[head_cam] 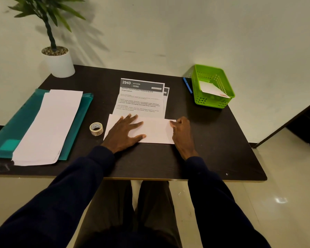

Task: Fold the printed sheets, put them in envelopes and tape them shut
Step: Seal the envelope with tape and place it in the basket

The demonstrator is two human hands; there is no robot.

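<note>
Two dark navy sleeves (75,190) of soft fabric reach forward from the bottom of the view over a matt black table (213,144) with rounded corners. The left hand (125,130) lies flat, fingers straight and spread wide, pressing on the left half of the folded sheet (156,132) — a smooth white flap turned up so its blank back faces upward. The right hand (182,129) sits at the flap's right end, fingers curled, pinching that edge between thumb and fingertips. Between the two hands the flap lies flat on the table.

Just beyond the fingers, the unfolded part of the printed sheets (141,97) shows a dark header band and lines of black text; a second sheet peeks out beneath it. Just left of the left hand stands a small tape roll (96,128), clear and glossy. Farther left, a stack of long white envelopes (48,126) rests on a translucent teal folder (16,126). Beyond the right hand, well apart, sits a green plastic lattice basket (227,94) — a blue pen (187,85) lies beside it.
</note>
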